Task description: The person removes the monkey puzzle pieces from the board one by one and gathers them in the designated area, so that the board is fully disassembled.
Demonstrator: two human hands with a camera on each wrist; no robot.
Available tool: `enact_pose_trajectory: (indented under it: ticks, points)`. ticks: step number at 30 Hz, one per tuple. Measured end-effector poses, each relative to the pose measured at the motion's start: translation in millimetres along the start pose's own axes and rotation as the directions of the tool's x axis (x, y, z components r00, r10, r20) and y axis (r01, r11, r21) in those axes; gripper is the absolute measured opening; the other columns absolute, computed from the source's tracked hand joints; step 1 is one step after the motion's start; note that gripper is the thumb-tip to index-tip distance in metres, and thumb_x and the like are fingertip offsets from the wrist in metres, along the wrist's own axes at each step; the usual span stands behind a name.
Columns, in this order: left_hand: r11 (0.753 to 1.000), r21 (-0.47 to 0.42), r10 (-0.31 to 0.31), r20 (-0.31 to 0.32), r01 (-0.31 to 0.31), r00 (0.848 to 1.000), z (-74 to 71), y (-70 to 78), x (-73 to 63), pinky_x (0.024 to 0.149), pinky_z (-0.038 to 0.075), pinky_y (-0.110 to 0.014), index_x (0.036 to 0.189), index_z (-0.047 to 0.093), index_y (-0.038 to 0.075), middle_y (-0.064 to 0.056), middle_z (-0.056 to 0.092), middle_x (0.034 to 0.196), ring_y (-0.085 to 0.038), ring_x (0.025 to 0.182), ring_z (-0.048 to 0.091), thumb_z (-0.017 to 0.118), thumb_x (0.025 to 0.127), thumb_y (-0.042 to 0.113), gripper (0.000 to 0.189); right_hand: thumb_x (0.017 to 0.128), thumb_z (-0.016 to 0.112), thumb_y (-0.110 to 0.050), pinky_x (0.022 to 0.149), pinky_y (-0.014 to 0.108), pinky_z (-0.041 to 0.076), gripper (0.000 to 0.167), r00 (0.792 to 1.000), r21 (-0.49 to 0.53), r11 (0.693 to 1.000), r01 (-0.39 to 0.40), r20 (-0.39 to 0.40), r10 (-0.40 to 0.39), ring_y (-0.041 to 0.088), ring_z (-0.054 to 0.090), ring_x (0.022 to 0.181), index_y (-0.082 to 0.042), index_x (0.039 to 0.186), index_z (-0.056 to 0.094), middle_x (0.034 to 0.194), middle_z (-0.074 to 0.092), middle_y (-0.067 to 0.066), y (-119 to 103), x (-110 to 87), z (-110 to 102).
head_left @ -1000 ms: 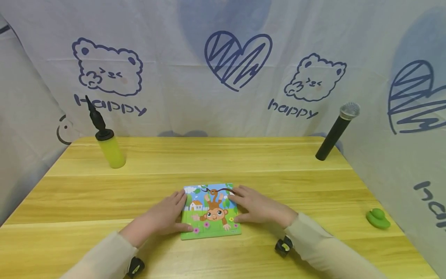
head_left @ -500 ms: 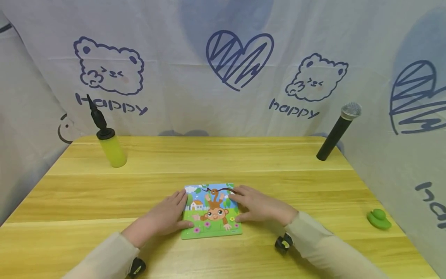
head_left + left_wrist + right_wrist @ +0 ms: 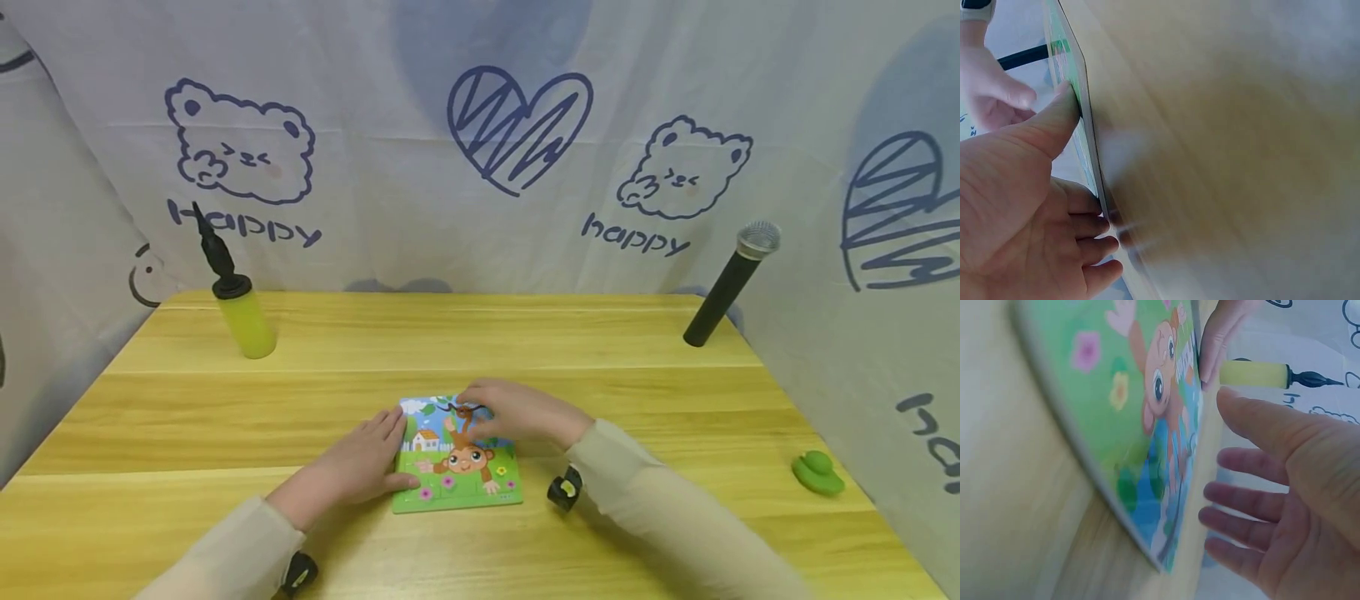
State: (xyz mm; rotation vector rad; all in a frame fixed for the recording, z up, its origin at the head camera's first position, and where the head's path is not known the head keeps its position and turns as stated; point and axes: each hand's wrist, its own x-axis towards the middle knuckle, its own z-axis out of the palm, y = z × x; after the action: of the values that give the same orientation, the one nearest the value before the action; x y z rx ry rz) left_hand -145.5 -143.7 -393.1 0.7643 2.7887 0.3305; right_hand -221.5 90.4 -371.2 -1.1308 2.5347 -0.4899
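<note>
A square jigsaw puzzle [image 3: 465, 487] with a monkey hanging from a branch lies flat on the wooden table. My left hand [image 3: 363, 462] rests against its left side, thumb on the picture's lower left corner and fingers along the edge. In the left wrist view, that thumb [image 3: 1060, 122] overlaps the board's face. My right hand [image 3: 521, 410] hovers over the upper right part of the puzzle and hides that corner in the head view. From the right wrist, its fingers [image 3: 1247, 503] look spread and loosely bent, apart from the board, with nothing between them.
A yellow hand pump [image 3: 247, 325] with a black top stands at the back left of the table [image 3: 480, 342]. At the back right is a microphone [image 3: 720, 292], upright. A small green object [image 3: 817, 472] lies near the right edge. Behind hangs a printed white curtain [image 3: 375, 167].
My right hand has lifted off the puzzle's right edge and moved left and away from me, over its upper part. The left hand has stayed at the left edge.
</note>
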Motion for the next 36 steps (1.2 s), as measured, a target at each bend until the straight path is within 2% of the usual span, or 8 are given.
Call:
enact_pose_trajectory:
  ticks: [4, 7, 14, 21, 36]
  points:
    - [1.000, 0.000, -0.002, 0.001, 0.002, 1.000, 0.0, -0.5, 0.0, 0.106, 0.021, -0.052, 0.136, 0.025, -0.016, -0.032, 0.018, 0.144, -0.045, 0.131, 0.020, 0.056, 0.088, 0.046, 0.085, 0.087, 0.064, -0.031, 0.088, 0.029, 0.045, 0.049, 1.000, 0.004, 1.000, 0.002, 0.008, -0.002, 0.016, 0.052, 0.105, -0.008, 0.129, 0.053, 0.119, 0.054, 0.004, -6, 20.1, 3]
    - [1.000, 0.009, -0.005, 0.007, 0.005, 1.000, -0.2, -0.3, 0.0, 0.106, 0.021, -0.052, 0.136, 0.026, -0.016, -0.032, 0.018, 0.144, -0.045, 0.131, 0.020, 0.056, 0.088, 0.046, 0.084, 0.087, 0.065, -0.029, 0.088, 0.027, 0.044, 0.048, 0.999, -0.033, 0.999, 0.030, 0.012, -0.030, 0.016, 0.052, 0.104, -0.008, 0.128, 0.054, 0.118, 0.054, 0.004, -10, 32.8, 6]
    - [1.000, 0.012, -0.011, 0.014, 0.011, 1.000, -1.6, 1.9, -0.2, 0.106, 0.021, -0.052, 0.136, 0.026, -0.016, -0.032, 0.018, 0.144, -0.044, 0.131, 0.019, 0.056, 0.088, 0.046, 0.084, 0.082, 0.068, -0.035, 0.085, 0.022, 0.044, 0.050, 0.998, -0.099, 0.994, 0.052, 0.048, -0.047, 0.012, 0.052, 0.098, -0.010, 0.125, 0.057, 0.112, 0.052, 0.002, -18, 51.9, 14]
    - [1.000, 0.014, -0.017, 0.017, 0.016, 1.000, -1.9, 2.9, -0.6, 0.106, 0.022, -0.052, 0.136, 0.027, -0.016, -0.032, 0.018, 0.144, -0.045, 0.131, 0.019, 0.056, 0.088, 0.046, 0.084, 0.080, 0.070, -0.035, 0.082, 0.020, 0.045, 0.052, 0.997, -0.097, 0.994, 0.052, 0.055, -0.047, 0.010, 0.052, 0.095, -0.012, 0.125, 0.056, 0.111, 0.050, 0.000, -19, 59.6, 16]
    - [0.998, 0.054, -0.029, 0.005, 0.029, 1.000, -1.1, 5.2, -0.8, 0.105, 0.022, -0.053, 0.135, 0.029, -0.016, -0.031, 0.020, 0.143, -0.045, 0.130, 0.021, 0.056, 0.087, 0.047, 0.084, 0.081, 0.070, -0.034, 0.079, 0.021, 0.046, 0.047, 0.998, -0.105, 0.994, 0.035, 0.064, -0.028, 0.011, 0.053, 0.094, -0.017, 0.122, 0.054, 0.112, 0.048, -0.001, -21, 61.6, 19]
